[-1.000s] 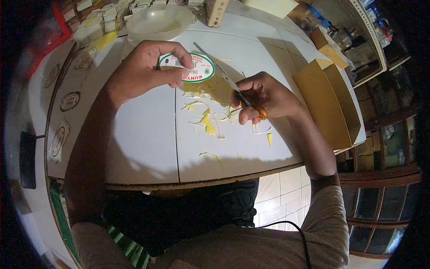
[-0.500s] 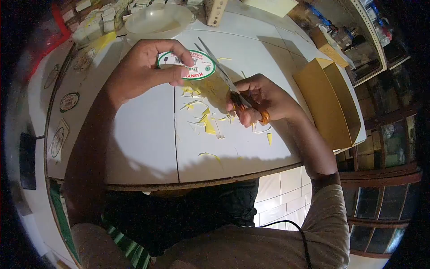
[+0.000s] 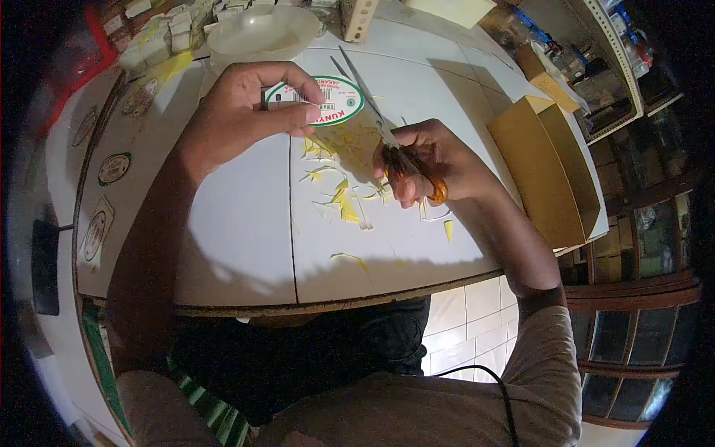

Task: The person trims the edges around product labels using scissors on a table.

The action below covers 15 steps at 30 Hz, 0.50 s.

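Between the thumb and fingers of my left hand point(image 3: 257, 104) is an oval label point(image 3: 341, 104), white with a green rim and red lettering, held above the table. My right hand point(image 3: 436, 160) grips a pair of scissors point(image 3: 370, 97) by orange-brown handles. Their slim metal blades point up and away, slightly parted, beside the label's right edge. Yellow and white paper offcuts point(image 3: 345, 205) lie scattered on the white table below both hands.
An open cardboard box point(image 3: 547, 171) stands at the right edge. A translucent bowl point(image 3: 264, 33) and stacked labels point(image 3: 175, 33) sit at the back. More oval labels point(image 3: 115, 169) lie at the left. A metal post point(image 3: 360, 21) rises behind.
The label has shifted slightly up and right in my left hand. The scissors have moved a little up and right, and their blades are closer together.
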Available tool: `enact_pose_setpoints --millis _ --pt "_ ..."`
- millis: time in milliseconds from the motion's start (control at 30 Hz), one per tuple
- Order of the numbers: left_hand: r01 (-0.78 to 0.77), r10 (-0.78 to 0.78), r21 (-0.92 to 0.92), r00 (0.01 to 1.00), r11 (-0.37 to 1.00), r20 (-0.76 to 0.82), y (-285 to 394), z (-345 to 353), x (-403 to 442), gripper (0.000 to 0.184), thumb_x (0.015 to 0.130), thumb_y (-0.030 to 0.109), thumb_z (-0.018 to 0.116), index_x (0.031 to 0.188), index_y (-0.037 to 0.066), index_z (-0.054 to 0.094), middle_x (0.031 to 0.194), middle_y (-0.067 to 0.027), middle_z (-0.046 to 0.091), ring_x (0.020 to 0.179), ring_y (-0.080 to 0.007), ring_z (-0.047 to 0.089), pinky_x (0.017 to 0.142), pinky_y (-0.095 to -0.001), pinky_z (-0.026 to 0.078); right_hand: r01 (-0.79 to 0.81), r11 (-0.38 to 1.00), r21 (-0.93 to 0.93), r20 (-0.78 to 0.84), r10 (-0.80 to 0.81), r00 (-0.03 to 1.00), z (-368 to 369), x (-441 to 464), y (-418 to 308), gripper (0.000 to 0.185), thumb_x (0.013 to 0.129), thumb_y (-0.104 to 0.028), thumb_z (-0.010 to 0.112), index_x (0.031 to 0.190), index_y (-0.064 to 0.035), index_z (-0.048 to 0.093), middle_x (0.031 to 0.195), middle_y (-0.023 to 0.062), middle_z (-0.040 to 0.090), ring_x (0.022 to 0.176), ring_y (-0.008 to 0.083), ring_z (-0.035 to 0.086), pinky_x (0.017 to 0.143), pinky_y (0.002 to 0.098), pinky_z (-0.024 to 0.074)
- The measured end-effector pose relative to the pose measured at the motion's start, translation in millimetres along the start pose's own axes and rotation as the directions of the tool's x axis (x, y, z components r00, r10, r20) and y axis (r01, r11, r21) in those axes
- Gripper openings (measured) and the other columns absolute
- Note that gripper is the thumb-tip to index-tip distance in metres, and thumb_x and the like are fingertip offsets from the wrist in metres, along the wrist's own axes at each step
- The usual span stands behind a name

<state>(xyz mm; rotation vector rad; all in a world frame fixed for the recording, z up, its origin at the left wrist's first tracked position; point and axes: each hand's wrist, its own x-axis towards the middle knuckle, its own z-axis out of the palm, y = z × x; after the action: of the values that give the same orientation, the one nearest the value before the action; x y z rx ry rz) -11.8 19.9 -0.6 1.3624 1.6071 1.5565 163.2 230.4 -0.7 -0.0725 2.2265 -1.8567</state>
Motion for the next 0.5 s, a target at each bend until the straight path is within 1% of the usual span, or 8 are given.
enact_pose_setpoints --millis 167,233,267,333,367,433,500 --pt "-0.042 0.042 0.019 0.999 0.999 -0.032 -4.5 3.2 0.2 0.018 0.081 0.011 0.068 0.093 -0.001 0.061 0.092 -0.0054 0.061 0.074 -0.0106 0.059 0.065 -0.0222 0.052 -0.03 0.999 0.023 -0.036 0.03 0.999 3.7 0.5 -2.6 0.053 0.061 -0.032 0.087 0.089 0.005 0.061 0.072 0.0042 0.061 0.059 0.0075 0.057 0.054 0.0208 0.0463" --pt "-0.013 0.013 -0.002 1.0 1.0 -0.019 -1.7 3.2 -0.2 0.018 0.082 0.011 0.068 0.093 -0.001 0.061 0.092 -0.0056 0.061 0.075 -0.0106 0.06 0.065 -0.0223 0.052 0.06 0.998 0.032 0.012 -0.061 0.998 3.0 0.9 -1.2 0.033 0.074 -0.019 0.08 0.084 0.0022 0.058 0.067 0.0029 0.058 0.053 0.0081 0.053 0.047 0.0223 0.0443" --pt "-0.013 0.013 -0.002 1.0 1.0 -0.019 -0.5 1.9 -0.3 0.018 0.082 0.011 0.068 0.093 -0.001 0.061 0.092 -0.0056 0.061 0.075 -0.0106 0.06 0.065 -0.0223 0.052 0.06 0.998 0.031 0.013 -0.061 0.998 2.1 1.1 -0.4 0.033 0.074 -0.019 0.08 0.084 0.0022 0.058 0.067 0.0029 0.058 0.053 0.0081 0.053 0.047 0.0223 0.0443" --pt "0.025 -0.025 -0.018 0.999 1.0 0.034 1.1 -0.8 -0.2 0.016 0.083 0.007 0.067 0.095 -0.001 0.062 0.098 -0.0083 0.062 0.086 -0.0118 0.061 0.073 -0.0234 0.055 0.077 0.997 0.011 0.034 -0.077 0.996 -0.5 0.4 1.6 0.035 0.072 -0.022 0.082 0.084 0.0019 0.058 0.068 0.0034 0.059 0.054 0.0086 0.054 0.048 0.0223 0.0448" --pt "0.025 -0.025 -0.018 0.999 1.0 0.033 0.9 -1.0 0.0 0.016 0.083 0.007 0.067 0.095 -0.001 0.062 0.098 -0.0083 0.062 0.086 -0.0118 0.061 0.073 -0.0234 0.055 0.077 0.997 0.011 0.035 -0.078 0.996 -1.4 -0.2 2.1 0.035 0.072 -0.022 0.082 0.084 0.0019 0.058 0.068 0.0034 0.059 0.054 0.0086 0.054 0.048 0.0223 0.0448" --pt "0.03 -0.029 -0.026 0.999 0.999 0.029 0.4 -1.1 0.1 0.016 0.083 0.008 0.067 0.095 -0.001 0.062 0.098 -0.0082 0.062 0.087 -0.0117 0.061 0.073 -0.0238 0.055 -0.002 1.0 -0.011 -0.018 0.002 1.0 -2.9 -1.1 2.9 0.054 0.061 -0.033 0.087 0.09 0.0042 0.061 0.081 0.0065 0.062 0.064 0.0089 0.058 0.058 0.0217 0.0465" --pt "0.021 -0.021 -0.023 0.999 1.0 0.033 1.1 -1.7 -0.5 0.016 0.083 0.008 0.067 0.095 -0.001 0.062 0.098 -0.0082 0.062 0.087 -0.0118 0.061 0.073 -0.024 0.055 -0.011 1.0 -0.018 -0.017 0.011 1.0 -3.7 -0.5 4.4 0.055 0.061 -0.034 0.087 0.09 0.0041 0.061 0.082 0.0069 0.062 0.065 0.009 0.058 0.058 0.022 0.0462"
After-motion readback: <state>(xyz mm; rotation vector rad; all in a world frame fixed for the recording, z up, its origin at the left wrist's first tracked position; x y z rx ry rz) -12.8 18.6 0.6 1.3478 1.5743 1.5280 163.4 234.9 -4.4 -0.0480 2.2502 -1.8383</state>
